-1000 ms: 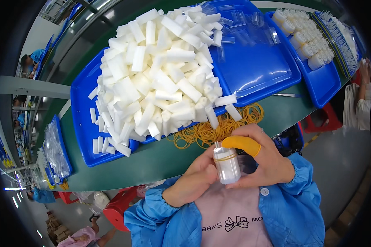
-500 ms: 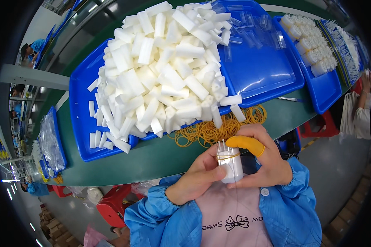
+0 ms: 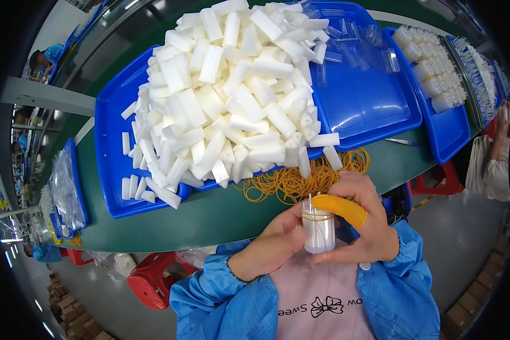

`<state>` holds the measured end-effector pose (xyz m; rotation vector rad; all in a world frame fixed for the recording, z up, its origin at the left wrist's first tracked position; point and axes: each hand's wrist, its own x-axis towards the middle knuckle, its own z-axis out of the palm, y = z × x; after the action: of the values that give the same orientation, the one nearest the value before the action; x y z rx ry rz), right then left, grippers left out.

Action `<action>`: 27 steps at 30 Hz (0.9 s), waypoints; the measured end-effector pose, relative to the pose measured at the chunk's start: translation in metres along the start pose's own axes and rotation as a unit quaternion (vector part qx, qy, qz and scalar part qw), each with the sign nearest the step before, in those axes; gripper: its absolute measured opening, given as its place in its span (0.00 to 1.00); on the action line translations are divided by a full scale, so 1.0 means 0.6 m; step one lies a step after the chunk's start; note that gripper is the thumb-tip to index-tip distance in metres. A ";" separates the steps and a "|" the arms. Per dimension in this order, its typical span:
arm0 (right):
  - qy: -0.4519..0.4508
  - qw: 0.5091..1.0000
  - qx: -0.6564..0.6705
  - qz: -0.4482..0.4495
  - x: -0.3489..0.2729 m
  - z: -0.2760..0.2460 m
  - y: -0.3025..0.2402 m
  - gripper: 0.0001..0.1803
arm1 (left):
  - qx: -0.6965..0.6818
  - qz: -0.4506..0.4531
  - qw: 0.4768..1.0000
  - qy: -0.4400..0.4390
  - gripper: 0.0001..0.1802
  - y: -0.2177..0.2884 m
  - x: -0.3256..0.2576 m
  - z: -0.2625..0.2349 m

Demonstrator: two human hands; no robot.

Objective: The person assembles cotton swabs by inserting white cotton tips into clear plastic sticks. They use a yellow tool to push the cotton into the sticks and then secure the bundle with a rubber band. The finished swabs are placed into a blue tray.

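Note:
A small bundle (image 3: pixel 318 235) of clear plastic pieces around a white core stands upright in front of my chest, thin prongs showing at its top. A yellow rubber band (image 3: pixel 317 216) circles its upper part. My right hand (image 3: pixel 377 235) grips it between the thumb low down and the index finger at the top. That index finger wears a yellow finger cot (image 3: pixel 343 209). From the other side, my left hand (image 3: pixel 272 243) is closed against the bundle, its fingertips partly hidden. Just beyond both hands lies a heap of yellow rubber bands (image 3: pixel 272 186).
White foam blocks (image 3: pixel 226 96) are piled high over a blue tray (image 3: pixel 110 136). Clear plastic tubes (image 3: pixel 354 48) lie in another blue tray (image 3: pixel 368 113). Banded white bundles (image 3: pixel 430 73) fill a tray at right. Tweezers (image 3: pixel 402 141) rest on the green table (image 3: pixel 153 229). A co-worker's arm (image 3: pixel 500 136) shows far right.
My left thumb has drawn back from the front of the bundle toward its left side. The bundle stays between both hands. The view has shifted slightly.

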<state>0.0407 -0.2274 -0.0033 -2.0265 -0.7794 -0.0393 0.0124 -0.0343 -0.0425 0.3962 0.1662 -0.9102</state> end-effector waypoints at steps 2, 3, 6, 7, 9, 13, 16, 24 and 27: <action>-0.003 1.000 0.015 -0.007 -0.001 0.002 0.003 0.39 | -0.021 -0.022 0.999 -0.009 0.37 0.006 -0.002 -0.002; -0.010 1.000 0.006 -0.004 0.000 0.002 0.002 0.39 | -0.003 -0.021 1.000 -0.007 0.37 0.008 -0.003 -0.003; -0.032 0.999 -0.018 0.008 0.008 -0.003 -0.007 0.39 | 0.065 0.035 0.997 0.013 0.37 0.003 -0.004 -0.007; -0.040 0.999 -0.025 0.013 0.012 -0.005 -0.012 0.39 | 0.090 0.061 0.994 0.021 0.38 0.000 -0.003 -0.007; -0.038 0.998 -0.040 0.013 0.014 -0.002 -0.013 0.40 | 0.103 0.079 0.991 0.032 0.38 -0.003 -0.001 -0.003; -0.009 0.999 -0.035 0.000 0.005 0.005 -0.007 0.39 | 0.022 0.050 0.998 0.028 0.37 -0.005 -0.001 -0.005; 0.001 1.000 -0.012 0.002 0.006 0.003 -0.003 0.38 | 0.028 -0.002 0.999 0.021 0.35 0.023 -0.009 0.013; -0.023 0.997 -0.069 -0.010 0.012 -0.002 -0.015 0.37 | 0.091 0.078 0.992 0.027 0.33 -0.006 -0.006 -0.012; -0.004 0.999 -0.043 -0.020 0.009 0.003 -0.006 0.37 | 0.036 0.046 0.997 0.047 0.35 -0.003 -0.005 0.000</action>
<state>0.0423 -0.2222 0.0004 -2.0937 -0.8351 -0.0892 0.0092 -0.0333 -0.0422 0.5092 0.2003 -0.8089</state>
